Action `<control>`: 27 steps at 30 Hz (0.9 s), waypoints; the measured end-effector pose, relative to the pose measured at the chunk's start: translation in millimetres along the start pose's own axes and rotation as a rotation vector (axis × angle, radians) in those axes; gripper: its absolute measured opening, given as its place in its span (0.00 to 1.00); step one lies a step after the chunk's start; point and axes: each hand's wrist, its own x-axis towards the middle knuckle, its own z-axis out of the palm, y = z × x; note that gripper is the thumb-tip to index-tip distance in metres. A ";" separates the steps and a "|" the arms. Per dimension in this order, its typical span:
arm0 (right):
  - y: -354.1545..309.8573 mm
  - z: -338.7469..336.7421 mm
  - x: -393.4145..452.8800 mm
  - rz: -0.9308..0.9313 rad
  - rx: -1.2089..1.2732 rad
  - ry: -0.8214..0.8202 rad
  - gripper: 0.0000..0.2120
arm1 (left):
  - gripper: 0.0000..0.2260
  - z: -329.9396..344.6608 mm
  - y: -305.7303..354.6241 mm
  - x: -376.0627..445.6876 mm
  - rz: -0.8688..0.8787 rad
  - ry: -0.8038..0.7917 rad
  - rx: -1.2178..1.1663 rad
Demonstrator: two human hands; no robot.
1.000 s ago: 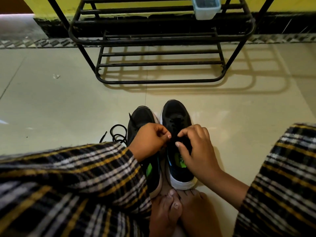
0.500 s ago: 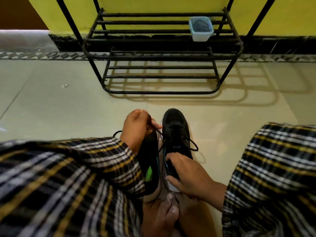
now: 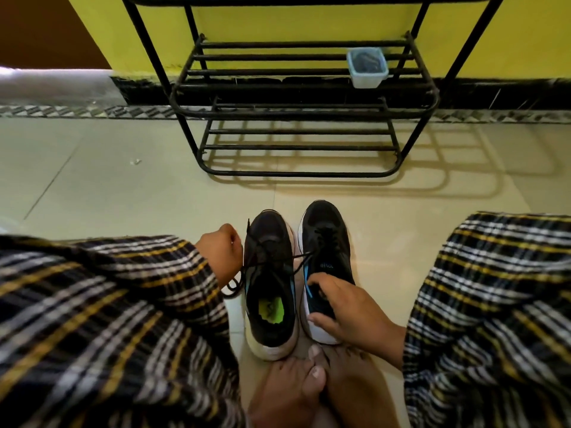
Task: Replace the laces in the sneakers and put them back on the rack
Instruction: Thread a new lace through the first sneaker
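Observation:
Two black sneakers with white soles stand side by side on the floor, toes towards the rack. The left sneaker (image 3: 269, 282) shows a green insole; black laces cross its top. My left hand (image 3: 221, 251) is closed at its left side, and whether it pinches a lace end I cannot tell. My right hand (image 3: 343, 307) grips the heel opening of the right sneaker (image 3: 327, 239). A black lace (image 3: 298, 259) runs slack between the two shoes. The black metal shoe rack (image 3: 296, 112) stands against the yellow wall ahead.
A small clear plastic box (image 3: 367, 67) with dark contents sits on the rack's middle shelf at the right. A coil of loose black lace (image 3: 233, 287) lies by my left wrist. My bare feet (image 3: 309, 387) touch the sneakers' heels. Pale floor tiles lie between shoes and rack.
My right hand has gone from the right sneaker's laces back to its heel opening. My left hand has shifted left, off the shoes, uncovering the left sneaker. The view has tilted up.

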 end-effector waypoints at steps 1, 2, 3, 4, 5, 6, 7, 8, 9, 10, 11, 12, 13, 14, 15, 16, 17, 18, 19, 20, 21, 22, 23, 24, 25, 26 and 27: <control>-0.9 -0.8 -0.6 0.001 0.001 -0.003 0.26 | 0.10 -0.6 -2.9 -2.3 -0.018 -0.044 0.088; -2.1 -2.1 -0.9 0.003 0.002 -0.010 0.26 | 0.10 -1.5 -4.9 -4.3 -0.037 -0.100 0.179; -3.6 -3.3 -1.1 0.005 0.000 -0.019 0.26 | 0.09 -1.9 -6.5 -5.9 -0.054 -0.171 0.264; -5.1 -4.6 -1.3 0.006 -0.006 -0.032 0.26 | 0.09 -1.8 -7.6 -7.8 -0.066 -0.251 0.336; -6.3 -5.5 -1.7 0.002 -0.013 -0.047 0.26 | 0.07 -1.3 -8.6 -9.4 -0.072 -0.324 0.386; -7.0 -6.5 -2.1 0.001 -0.016 -0.062 0.26 | 0.06 0.5 -9.2 -10.9 -0.077 -0.382 0.414; -6.9 -7.5 -2.4 0.000 -0.018 -0.071 0.26 | 0.06 2.6 -9.9 -11.9 -0.078 -0.418 0.423; -6.8 -8.6 -2.7 0.001 -0.020 -0.077 0.26 | 0.08 4.5 -10.2 -13.1 -0.077 -0.437 0.424; -7.0 -9.7 -2.8 0.005 -0.025 -0.082 0.26 | 0.10 5.6 -9.5 -13.8 -0.079 -0.441 0.427; -7.7 -11.1 -2.9 0.007 -0.031 -0.088 0.27 | 0.13 5.9 -8.5 -13.5 -0.087 -0.435 0.428; -8.8 -12.1 -2.5 0.011 -0.036 -0.095 0.27 | 0.14 5.5 -7.0 -12.4 -0.097 -0.432 0.435; -10.1 -13.1 -2.3 0.015 -0.045 -0.103 0.28 | 0.15 4.7 -5.8 -10.6 -0.104 -0.435 0.445; -11.3 -13.7 -1.7 0.017 -0.054 -0.110 0.29 | 0.15 3.2 -5.5 -8.9 -0.111 -0.447 0.455; -11.9 -14.4 -1.2 0.018 -0.061 -0.118 0.30 | 0.14 3.5 -6.7 -7.1 -0.120 -0.466 0.458; -11.3 -14.5 -0.3 0.020 -0.063 -0.126 0.31 | 0.13 4.9 -8.2 -5.8 -0.130 -0.488 0.455; -10.6 -14.4 0.6 0.024 -0.065 -0.135 0.32 | 0.10 5.6 -8.9 -5.6 -0.133 -0.485 0.424; -8.5 -13.7 1.4 0.031 -0.066 -0.148 0.33 | 0.06 6.7 -9.3 -5.4 -0.121 -0.462 0.382; -6.9 -12.9 2.1 0.035 -0.066 -0.161 0.33 | 0.05 7.7 -9.7 -5.6 -0.106 -0.412 0.325; -5.1 -12.1 3.0 0.038 -0.069 -0.173 0.33 | 0.09 8.5 -9.6 -4.8 -0.093 -0.339 0.273; -3.1 -11.0 3.8 0.040 -0.072 -0.184 0.33 | 0.13 9.6 -9.3 -3.0 -0.072 -0.258 0.206; -1.6 -10.0 4.7 0.039 -0.073 -0.189 0.33 | 0.14 10.6 -9.3 -0.1 -0.033 -0.188 0.112; -0.3 -9.0 4.9 0.034 -0.073 -0.188 0.33 | 0.15 11.6 -8.3 3.3 0.028 -0.141 0.025; 0.6 -8.4 4.9 0.028 -0.072 -0.184 0.33 | 0.16 11.7 -6.5 6.4 0.108 -0.137 -0.025; 1.2 -8.0 4.6 0.025 -0.069 -0.181 0.32 | 0.18 12.2 -4.7 8.7 0.204 -0.164 -0.034; 2.7 -7.3 4.4 0.023 -0.064 -0.178 0.32 | 0.19 13.7 -1.9 9.8 0.295 -0.211 0.006; 3.7 -6.7 4.5 0.019 -0.061 -0.174 0.32 | 0.18 15.7 0.8 9.6 0.374 -0.237 0.076; 5.1 -6.1 4.4 0.017 -0.064 -0.175 0.32 | 0.17 18.5 2.8 9.4 0.437 -0.244 0.150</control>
